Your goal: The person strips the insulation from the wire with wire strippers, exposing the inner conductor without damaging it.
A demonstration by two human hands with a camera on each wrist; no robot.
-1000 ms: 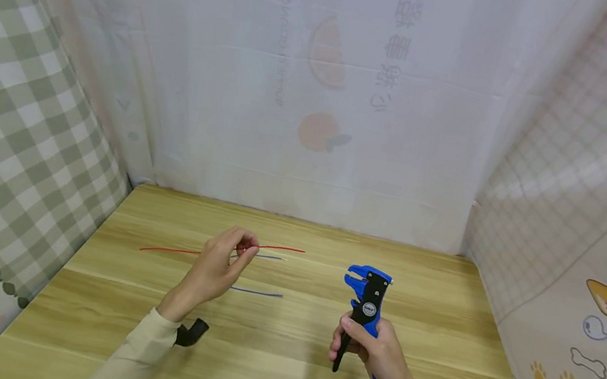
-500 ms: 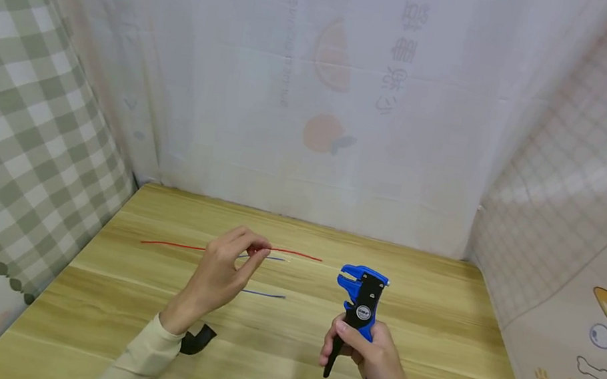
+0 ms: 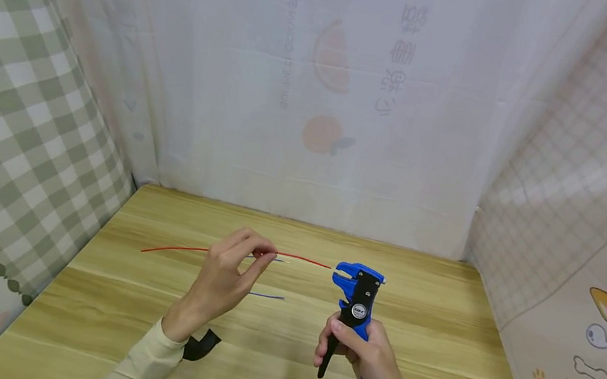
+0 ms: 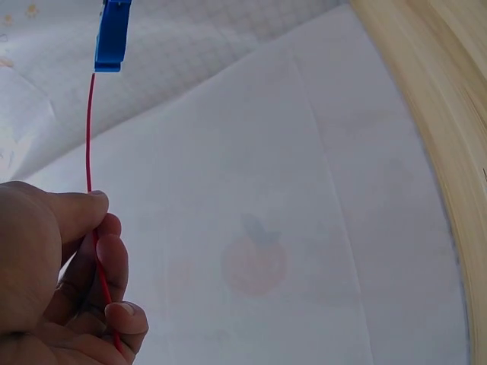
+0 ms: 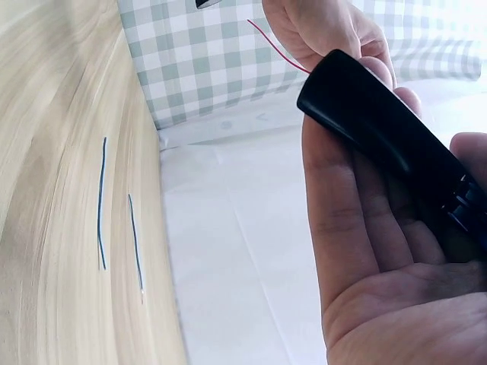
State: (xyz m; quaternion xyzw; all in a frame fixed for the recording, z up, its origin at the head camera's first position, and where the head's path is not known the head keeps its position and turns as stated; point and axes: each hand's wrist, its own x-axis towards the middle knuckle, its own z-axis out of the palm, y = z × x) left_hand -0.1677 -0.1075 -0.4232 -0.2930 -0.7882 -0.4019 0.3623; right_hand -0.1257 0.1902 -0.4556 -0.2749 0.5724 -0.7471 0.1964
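My left hand (image 3: 223, 277) pinches a thin red wire (image 3: 300, 258) between thumb and fingertips, above the table. The wire runs out to both sides of the hand, and its right tip is right at the mouth of a blue-and-black wire stripper (image 3: 364, 288). My right hand (image 3: 373, 361) grips the stripper upright by its handles, thumb across the front. A gap shows between the stripper's blue jaws. In the left wrist view the red wire (image 4: 89, 137) rises from the fingers to the blue jaw tip. The right wrist view shows the black handle (image 5: 373, 118) lying across the curled fingers.
Two short blue wires lie on the wooden table (image 3: 273, 360): a nearer wire (image 5: 102, 201) and a farther wire (image 5: 135, 243) with a bare end. White curtain (image 3: 216, 133) stands behind the table, checked cloth (image 3: 43, 76) at left. Black mounts (image 3: 201, 344) sit at both wrists.
My left hand has moved right with the red wire, bringing its tip up to the stripper. The stripper has shifted slightly left in my right hand. The blue wires stay put.
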